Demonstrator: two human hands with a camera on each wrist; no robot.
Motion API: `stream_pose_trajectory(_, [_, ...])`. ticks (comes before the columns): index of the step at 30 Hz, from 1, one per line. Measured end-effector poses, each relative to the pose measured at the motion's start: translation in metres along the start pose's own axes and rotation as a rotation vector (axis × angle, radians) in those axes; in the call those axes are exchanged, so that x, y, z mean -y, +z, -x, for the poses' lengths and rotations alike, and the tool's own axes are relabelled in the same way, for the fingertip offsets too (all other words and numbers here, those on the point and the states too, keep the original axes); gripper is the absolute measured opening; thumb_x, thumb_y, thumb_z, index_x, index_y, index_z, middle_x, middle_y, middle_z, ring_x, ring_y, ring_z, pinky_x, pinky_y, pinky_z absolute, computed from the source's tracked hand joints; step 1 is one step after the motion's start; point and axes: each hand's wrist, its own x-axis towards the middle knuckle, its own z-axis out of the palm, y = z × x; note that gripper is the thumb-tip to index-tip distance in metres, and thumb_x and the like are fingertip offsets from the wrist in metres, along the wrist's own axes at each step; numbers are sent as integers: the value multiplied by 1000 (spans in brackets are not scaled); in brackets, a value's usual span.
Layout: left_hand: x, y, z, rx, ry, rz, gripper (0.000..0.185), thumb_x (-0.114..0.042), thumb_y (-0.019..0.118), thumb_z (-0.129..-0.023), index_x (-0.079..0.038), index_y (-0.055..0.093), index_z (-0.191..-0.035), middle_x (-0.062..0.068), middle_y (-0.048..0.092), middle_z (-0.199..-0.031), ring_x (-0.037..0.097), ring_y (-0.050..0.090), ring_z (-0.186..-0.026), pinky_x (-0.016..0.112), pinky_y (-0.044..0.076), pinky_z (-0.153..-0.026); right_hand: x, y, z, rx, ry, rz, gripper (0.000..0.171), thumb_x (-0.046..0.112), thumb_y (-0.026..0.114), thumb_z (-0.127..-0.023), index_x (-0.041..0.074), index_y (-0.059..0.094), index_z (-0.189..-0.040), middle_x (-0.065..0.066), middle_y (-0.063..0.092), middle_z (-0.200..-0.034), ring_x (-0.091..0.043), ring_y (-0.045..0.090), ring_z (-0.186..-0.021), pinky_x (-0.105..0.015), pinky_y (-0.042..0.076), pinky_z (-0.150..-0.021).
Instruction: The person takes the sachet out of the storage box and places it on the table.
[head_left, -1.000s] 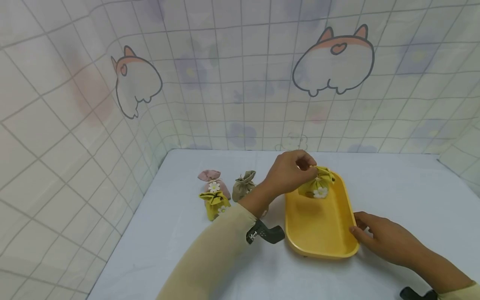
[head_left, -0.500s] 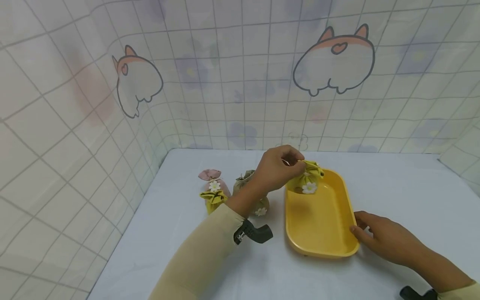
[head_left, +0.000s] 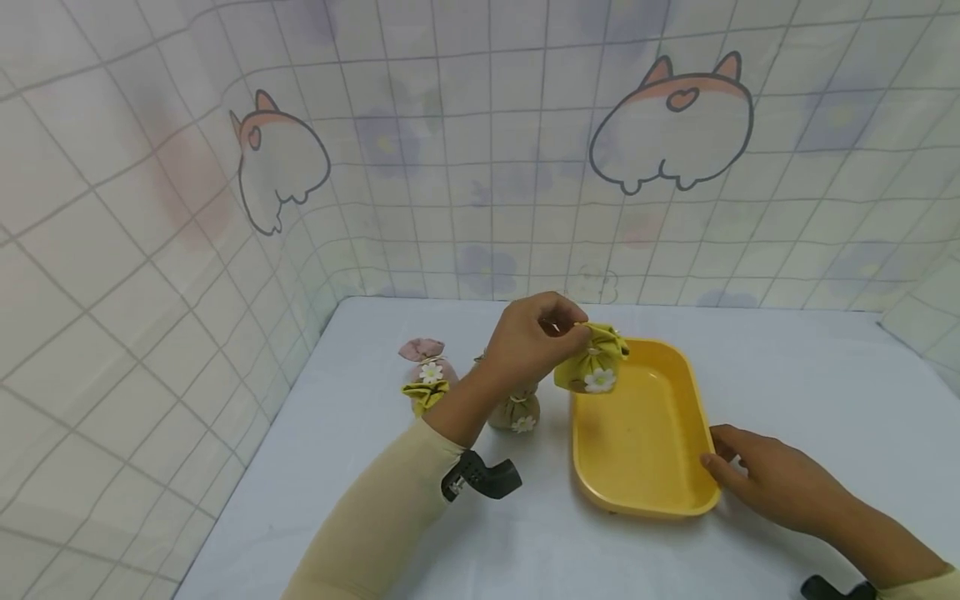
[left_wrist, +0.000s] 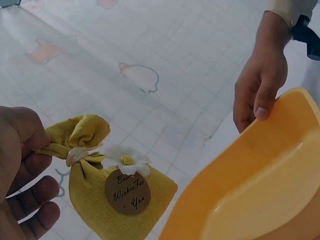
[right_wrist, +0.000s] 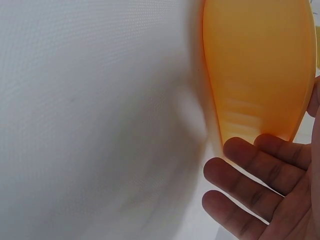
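My left hand [head_left: 536, 340] pinches the gathered neck of a small yellow drawstring pouch [head_left: 588, 371]. The pouch hangs just left of the yellow tray [head_left: 645, 492], overlapping its far-left corner in the head view. A white flower and a round brown label [left_wrist: 127, 192] reading "Best Wishes For You" decorate the pouch in the left wrist view. At the tray's right side, my right hand [head_left: 780, 475] holds the rim, its thumb on the edge and fingers along the outer wall [right_wrist: 260, 60]. Nothing lies in the visible part of the tray.
Left of the tray stand a pink pouch [head_left: 433, 371], another yellow pouch [head_left: 425, 395] and a greenish pouch [head_left: 515, 413]; my left arm partly hides this group. A white cloth covers the table [head_left: 300, 500]. A grid-patterned curtain [head_left: 465, 167] rises behind.
My left hand has carried the yellow pouch leftward, from over the tray to beside its left edge. The right hand and the tray have stayed in place.
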Motion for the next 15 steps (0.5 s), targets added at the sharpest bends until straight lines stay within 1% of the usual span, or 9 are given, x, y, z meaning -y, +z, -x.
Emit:
stream_pose_trajectory(4, [1, -5, 5, -1, -6, 1, 7, -21, 75, -92, -19, 71, -97, -8, 69, -91, 13, 64, -83, 28, 56, -75, -1, 0, 1, -4, -7, -3, 59, 55, 58, -100, 6, 60, -133, 5, 68, -103, -15, 61, -86, -46, 56, -73])
stream_pose_trajectory(9, [4, -12, 12, 0, 15, -18, 8, -21, 74, -92, -16, 71, -97, -7, 69, -92, 14, 63, -85, 29, 55, -77, -1, 0, 3, -9, -23, -12, 59, 56, 57, -101, 7, 60, -133, 6, 68, -103, -12, 58, -83, -41, 54, -71])
stream_pose_trajectory(15, [6, -19, 21, -13, 13, -50, 9, -21, 74, -92, -15, 71, -97, -6, 68, -91, 14, 62, -85, 30, 55, -76, -1, 0, 1, -8, -27, -14, 60, 56, 57, -101, 6, 60, -133, 6, 68, -103, -13, 60, -84, -43, 56, -72])
